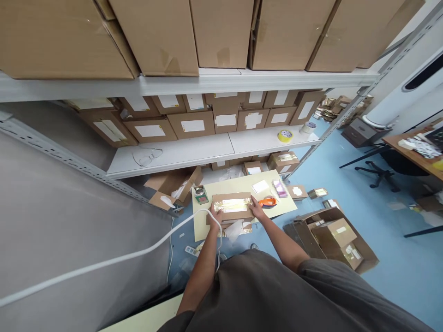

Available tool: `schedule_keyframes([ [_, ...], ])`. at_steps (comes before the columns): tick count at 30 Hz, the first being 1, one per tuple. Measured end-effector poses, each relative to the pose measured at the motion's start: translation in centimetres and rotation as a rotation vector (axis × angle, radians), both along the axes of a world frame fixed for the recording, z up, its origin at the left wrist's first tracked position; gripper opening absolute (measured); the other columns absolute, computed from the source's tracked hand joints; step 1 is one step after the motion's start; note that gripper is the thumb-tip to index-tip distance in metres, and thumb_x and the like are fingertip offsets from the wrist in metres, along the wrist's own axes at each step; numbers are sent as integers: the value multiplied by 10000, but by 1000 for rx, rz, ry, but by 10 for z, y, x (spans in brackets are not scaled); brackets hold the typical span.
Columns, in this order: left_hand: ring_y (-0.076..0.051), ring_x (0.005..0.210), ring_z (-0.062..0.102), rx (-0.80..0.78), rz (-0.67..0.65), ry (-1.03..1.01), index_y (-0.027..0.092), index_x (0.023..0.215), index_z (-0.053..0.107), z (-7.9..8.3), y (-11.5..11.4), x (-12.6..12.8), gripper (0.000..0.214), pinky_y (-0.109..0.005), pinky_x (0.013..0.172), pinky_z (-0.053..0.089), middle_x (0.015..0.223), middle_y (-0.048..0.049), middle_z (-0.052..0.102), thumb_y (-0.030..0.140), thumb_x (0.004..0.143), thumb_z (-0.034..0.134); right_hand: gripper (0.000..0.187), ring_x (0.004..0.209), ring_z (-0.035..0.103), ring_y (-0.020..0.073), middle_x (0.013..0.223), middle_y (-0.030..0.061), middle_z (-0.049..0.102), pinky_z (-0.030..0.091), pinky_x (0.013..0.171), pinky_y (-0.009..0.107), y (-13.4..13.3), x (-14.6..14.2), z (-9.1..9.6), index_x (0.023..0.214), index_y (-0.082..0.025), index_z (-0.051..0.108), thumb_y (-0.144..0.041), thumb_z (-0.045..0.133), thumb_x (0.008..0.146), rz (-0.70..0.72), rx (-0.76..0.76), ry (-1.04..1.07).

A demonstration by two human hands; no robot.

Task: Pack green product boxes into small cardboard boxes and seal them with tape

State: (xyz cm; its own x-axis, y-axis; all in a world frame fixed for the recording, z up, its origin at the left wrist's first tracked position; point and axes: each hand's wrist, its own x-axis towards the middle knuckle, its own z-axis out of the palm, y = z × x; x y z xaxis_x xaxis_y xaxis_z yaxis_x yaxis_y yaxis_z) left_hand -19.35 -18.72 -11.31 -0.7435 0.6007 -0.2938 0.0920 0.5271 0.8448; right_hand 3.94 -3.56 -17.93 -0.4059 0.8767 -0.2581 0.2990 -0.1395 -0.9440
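Note:
A brown cardboard box [232, 213] with clear tape over a white label sits between my two hands above the pale yellow table. My left hand [216, 216] grips its left end, and my right hand [256, 208] grips the right end. Just right of my right hand lies an orange tape dispenser [268, 201]. Beneath the box, another taped cardboard piece and crumpled white plastic [234, 231] stick out toward me. At the table's left edge is a small green box [201, 195] with something round on it. A white cable [152, 251] passes in front of my left wrist.
Metal shelving holds several labelled boxes [193, 125], a yellow tape roll [285, 135] and glasses [148, 157]. Large cartons [221, 34] fill the upper shelf. An open carton [332, 240] with boxes stands on the floor at right; another open carton [175, 186] is at left.

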Motion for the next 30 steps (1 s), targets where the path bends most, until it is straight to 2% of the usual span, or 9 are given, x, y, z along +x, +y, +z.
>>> schedule_keyframes([
  [3, -349, 1544, 558, -126, -64, 56, 142, 1695, 438, -4, 5, -8, 800, -393, 1256, 445, 1669, -225, 571, 415, 993, 708, 880, 1599, 493, 337, 1678, 133, 583, 324, 1364, 551, -1, -5, -1, 1696, -248, 491, -601, 680, 912, -12, 51, -98],
  [5, -366, 1492, 608, -213, -73, 49, 145, 1713, 414, -9, 8, -11, 782, -422, 1225, 470, 1631, -224, 614, 479, 1041, 632, 837, 1582, 516, 334, 1659, 137, 601, 346, 1353, 555, -4, -8, -1, 1702, -242, 475, -561, 642, 946, -23, 88, -149],
  [8, -359, 1434, 653, -272, -69, 71, 139, 1703, 436, -17, 9, -15, 679, -429, 1182, 492, 1547, -218, 687, 449, 1102, 491, 773, 1548, 556, 327, 1651, 134, 611, 407, 1319, 545, -8, -11, 0, 1684, -241, 492, -502, 631, 970, -20, 131, -203],
  [13, -320, 1346, 707, -312, -54, 131, 193, 1684, 463, -22, 11, -18, 627, -399, 1108, 537, 1432, -182, 756, 469, 1122, 433, 647, 1399, 684, 318, 1578, 156, 669, 530, 1216, 505, 0, -1, 4, 1625, -232, 558, -441, 607, 1015, -4, 113, -234],
  [16, -350, 1261, 745, -364, -32, 159, 201, 1646, 507, -15, 13, -16, 601, -448, 1063, 570, 1397, -188, 765, 472, 1112, 455, 625, 1427, 656, 333, 1552, 168, 680, 513, 1231, 525, 20, 22, 10, 1605, -216, 587, -359, 611, 997, -16, 208, -268],
  [19, -388, 1168, 765, -422, 13, 199, 206, 1553, 590, -11, 15, -14, 557, -492, 997, 596, 1295, -193, 792, 504, 1101, 460, 640, 1479, 606, 333, 1548, 180, 670, 473, 1272, 526, 45, 58, 16, 1596, -183, 600, -246, 606, 959, -40, 289, -356],
  [23, -344, 1048, 765, -384, 43, 288, 227, 1345, 686, -12, 17, -14, 397, -439, 931, 603, 1055, -101, 803, 438, 1109, 448, 661, 1464, 620, 315, 1558, 171, 663, 493, 1260, 466, 74, 109, 21, 1598, -156, 597, -147, 571, 938, -50, 255, -498],
  [27, -307, 906, 733, -386, 109, 317, 242, 1205, 707, -10, 24, -10, 265, -418, 884, 599, 843, -17, 719, 393, 1073, 534, 623, 1403, 668, 326, 1502, 167, 709, 542, 1188, 422, 94, 142, 19, 1566, -156, 619, -136, 604, 943, 27, 206, -601],
  [30, -316, 927, 723, -397, 166, 302, 232, 1128, 725, -3, 31, -4, 253, -441, 931, 596, 784, -27, 685, 415, 1051, 568, 575, 1322, 712, 325, 1428, 156, 749, 576, 1087, 373, 106, 150, 14, 1498, -181, 665, -118, 630, 928, 191, 205, -680],
])
